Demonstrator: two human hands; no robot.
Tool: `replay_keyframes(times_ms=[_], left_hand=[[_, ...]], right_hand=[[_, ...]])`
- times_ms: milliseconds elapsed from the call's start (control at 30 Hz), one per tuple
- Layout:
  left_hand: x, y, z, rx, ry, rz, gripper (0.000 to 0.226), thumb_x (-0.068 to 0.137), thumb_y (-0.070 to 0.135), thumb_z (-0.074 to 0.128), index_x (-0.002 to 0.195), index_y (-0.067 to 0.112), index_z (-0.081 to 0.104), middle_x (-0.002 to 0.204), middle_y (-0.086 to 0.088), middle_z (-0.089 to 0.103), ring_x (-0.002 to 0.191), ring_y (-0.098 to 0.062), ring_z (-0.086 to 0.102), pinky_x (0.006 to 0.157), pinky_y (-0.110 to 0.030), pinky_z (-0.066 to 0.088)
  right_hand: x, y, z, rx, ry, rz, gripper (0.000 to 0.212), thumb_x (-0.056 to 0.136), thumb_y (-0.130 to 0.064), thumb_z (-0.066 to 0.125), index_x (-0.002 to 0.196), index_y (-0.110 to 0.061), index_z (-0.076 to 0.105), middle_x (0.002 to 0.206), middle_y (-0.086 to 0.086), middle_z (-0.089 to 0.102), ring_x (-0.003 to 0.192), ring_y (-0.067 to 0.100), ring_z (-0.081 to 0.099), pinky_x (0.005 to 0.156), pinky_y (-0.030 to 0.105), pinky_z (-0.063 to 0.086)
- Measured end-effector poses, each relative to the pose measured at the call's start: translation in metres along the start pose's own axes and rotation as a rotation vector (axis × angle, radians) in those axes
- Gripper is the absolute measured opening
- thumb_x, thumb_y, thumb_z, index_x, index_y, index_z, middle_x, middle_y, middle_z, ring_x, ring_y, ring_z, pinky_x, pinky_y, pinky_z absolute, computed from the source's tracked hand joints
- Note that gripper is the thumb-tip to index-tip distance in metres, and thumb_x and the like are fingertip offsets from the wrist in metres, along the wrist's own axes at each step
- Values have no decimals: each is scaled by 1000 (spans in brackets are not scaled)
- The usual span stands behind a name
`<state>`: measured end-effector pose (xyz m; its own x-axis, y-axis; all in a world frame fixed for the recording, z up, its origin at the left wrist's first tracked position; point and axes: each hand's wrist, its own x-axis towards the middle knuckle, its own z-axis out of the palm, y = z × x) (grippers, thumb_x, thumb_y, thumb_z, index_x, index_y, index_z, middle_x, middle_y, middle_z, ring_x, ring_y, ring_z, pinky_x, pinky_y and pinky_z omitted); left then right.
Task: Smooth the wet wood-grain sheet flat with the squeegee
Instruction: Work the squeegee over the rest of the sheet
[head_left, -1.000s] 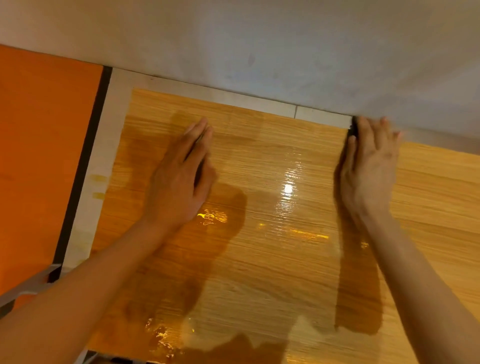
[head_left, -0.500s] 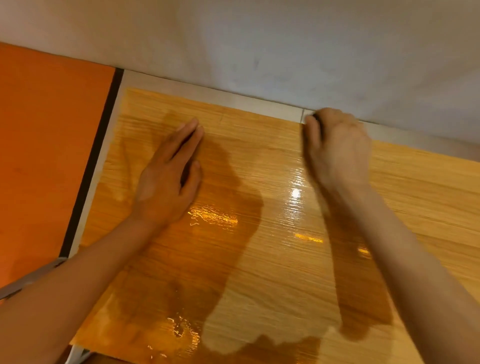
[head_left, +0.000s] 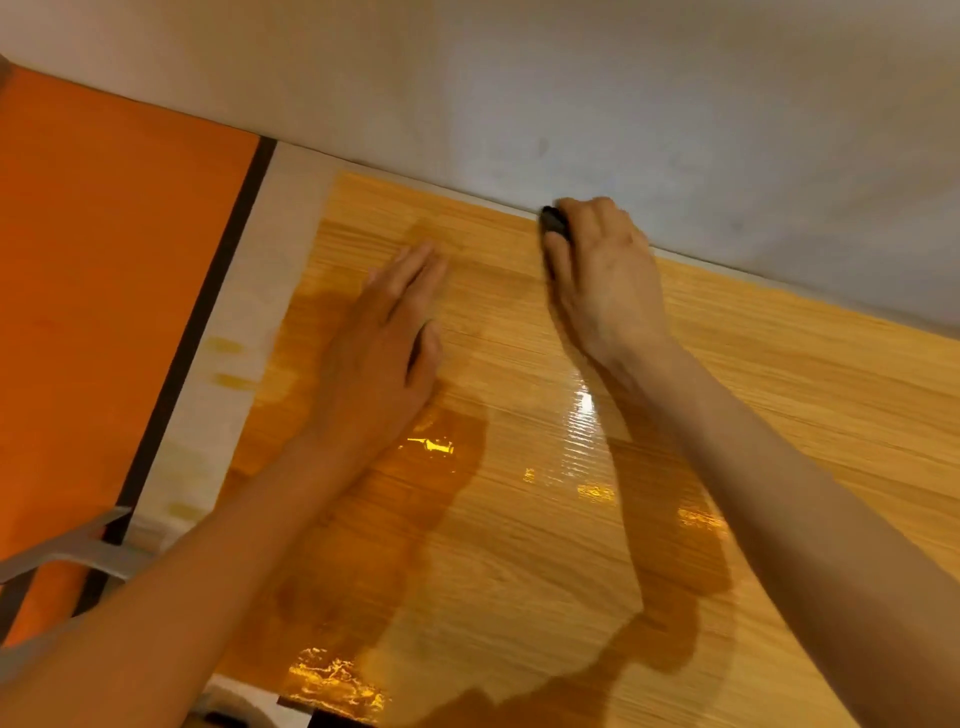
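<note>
The wet wood-grain sheet (head_left: 519, 519) covers most of the view, glossy with glare and water patches. My left hand (head_left: 384, 338) lies flat on its upper left part, fingers together and stretched out. My right hand (head_left: 608, 280) is closed around a small dark squeegee (head_left: 553, 221), which presses on the sheet's top edge where it meets the grey wall. Only the squeegee's tip shows past my fingers.
A pale uncovered strip (head_left: 249, 322) runs along the sheet's left side, then a dark line and an orange panel (head_left: 104, 312). A grey wall or ceiling (head_left: 571, 93) borders the top. A grey metal bracket (head_left: 67, 556) sticks in at lower left.
My right hand with the squeegee has slid leftward along the sheet's top edge, closer to my left hand. The left hand has stayed flat in about the same spot.
</note>
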<state>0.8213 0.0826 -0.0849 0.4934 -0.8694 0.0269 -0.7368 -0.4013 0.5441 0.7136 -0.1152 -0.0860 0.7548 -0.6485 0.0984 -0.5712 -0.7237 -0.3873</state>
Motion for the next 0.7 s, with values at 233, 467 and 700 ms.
replay_keyframes(times_ms=[233, 467, 700], left_hand=[[-55, -43, -21, 68, 61, -48, 53, 106, 29, 37, 156, 9, 36, 166, -2, 25, 152, 5, 5, 123, -20, 18], [-54, -48, -17, 90, 55, 19, 53, 106, 21, 37, 155, 3, 35, 166, -10, 27, 154, -21, 24, 125, -44, 26], [-52, -51, -18, 81, 22, 18, 53, 105, 20, 39, 154, 2, 36, 166, -10, 25, 156, -21, 21, 127, -40, 20]], right_hand=[[0, 20, -13, -144, -27, 154, 42, 102, -32, 27, 100, -5, 58, 100, 17, 61, 90, 36, 52, 79, 41, 38], [64, -84, 34, -177, -144, 50, 42, 105, -33, 25, 103, -4, 56, 102, 17, 63, 93, 37, 58, 70, 37, 33], [97, -149, 70, -98, -193, -14, 39, 105, -33, 27, 109, -7, 55, 109, 12, 63, 98, 32, 58, 71, 35, 36]])
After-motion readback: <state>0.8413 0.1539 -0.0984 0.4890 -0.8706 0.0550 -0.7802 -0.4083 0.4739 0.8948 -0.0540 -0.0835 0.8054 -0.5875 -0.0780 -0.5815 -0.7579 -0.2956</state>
